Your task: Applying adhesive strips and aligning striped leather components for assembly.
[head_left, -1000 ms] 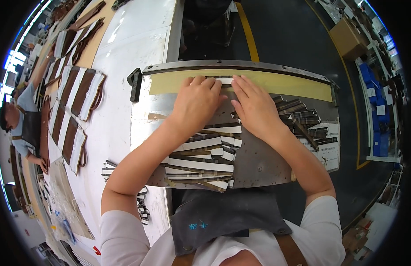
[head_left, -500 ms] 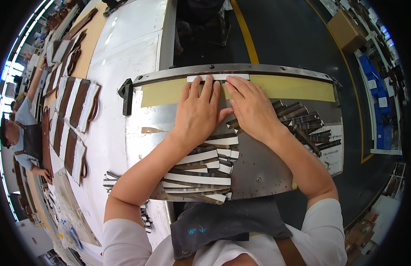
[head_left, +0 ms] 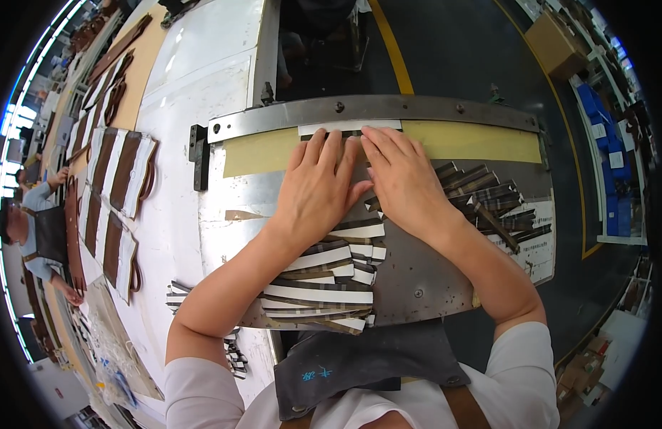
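Note:
My left hand (head_left: 309, 187) lies flat, its fingertips at the near edge of a narrow strip (head_left: 349, 125), white on top with a dark edge. Beside it, my right hand (head_left: 411, 180) is also flat, with its fingertips at the strip's right half; the two thumbs nearly meet. The strip's far edge lies along a long steel bar (head_left: 402, 109) with bolts in it. Under my fingers runs a yellow band (head_left: 481, 144) on a steel plate (head_left: 424, 264). Neither hand is wrapped round anything.
Between my forearms is a heap of white-and-dark strips (head_left: 320, 289); dark plaid strips (head_left: 488, 189) lie near my right forearm. A white table (head_left: 181, 143) with brown-and-white panels (head_left: 120, 168) extends left, where a person (head_left: 41, 236) works. Blue bins (head_left: 616, 179) stand at right.
The steel bar now shows a broader face, with its bolts more visible and its left bracket shifted. My hands have drawn very slightly nearer to me, still flat at the strip.

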`<state>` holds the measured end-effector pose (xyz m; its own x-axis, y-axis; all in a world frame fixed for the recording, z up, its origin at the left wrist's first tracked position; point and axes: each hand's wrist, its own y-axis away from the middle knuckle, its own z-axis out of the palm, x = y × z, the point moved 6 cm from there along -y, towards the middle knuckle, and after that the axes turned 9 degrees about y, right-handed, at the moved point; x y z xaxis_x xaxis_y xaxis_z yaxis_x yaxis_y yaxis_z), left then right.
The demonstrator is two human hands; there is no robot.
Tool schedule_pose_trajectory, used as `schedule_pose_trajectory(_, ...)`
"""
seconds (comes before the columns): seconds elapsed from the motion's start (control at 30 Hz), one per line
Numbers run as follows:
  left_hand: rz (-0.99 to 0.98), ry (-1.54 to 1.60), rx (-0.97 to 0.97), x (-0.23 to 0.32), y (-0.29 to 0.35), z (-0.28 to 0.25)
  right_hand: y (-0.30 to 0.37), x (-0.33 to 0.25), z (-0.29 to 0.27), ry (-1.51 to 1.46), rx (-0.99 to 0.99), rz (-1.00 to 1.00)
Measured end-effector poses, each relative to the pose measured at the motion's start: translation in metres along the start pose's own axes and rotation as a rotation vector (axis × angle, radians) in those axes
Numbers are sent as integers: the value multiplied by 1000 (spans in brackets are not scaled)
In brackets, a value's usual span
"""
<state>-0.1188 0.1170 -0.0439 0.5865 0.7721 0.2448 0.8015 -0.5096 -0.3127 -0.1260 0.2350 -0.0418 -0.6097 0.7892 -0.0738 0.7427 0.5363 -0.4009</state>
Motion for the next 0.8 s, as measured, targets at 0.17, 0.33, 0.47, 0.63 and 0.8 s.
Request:
schedule_pose_trajectory(0.17,44,-47,-2,3,2,1,0,-1,0,37,-1,-10)
schedule_pose_trajectory(0.33,57,-54,61,1,2,0,0,2,-5,-106,36,34)
schedule_pose_trajectory(0.47,-18,3,-8,6,0,-10,0,12,-13,-167,108,70)
schedule_pose_trajectory(0.63,173,301,47,19,5,-14,2,5,-10,-274,91,-57)
schedule_pose_trajectory(0.8,196,2,43,9,5,-10,8,3,-2,-98,-62,-65)
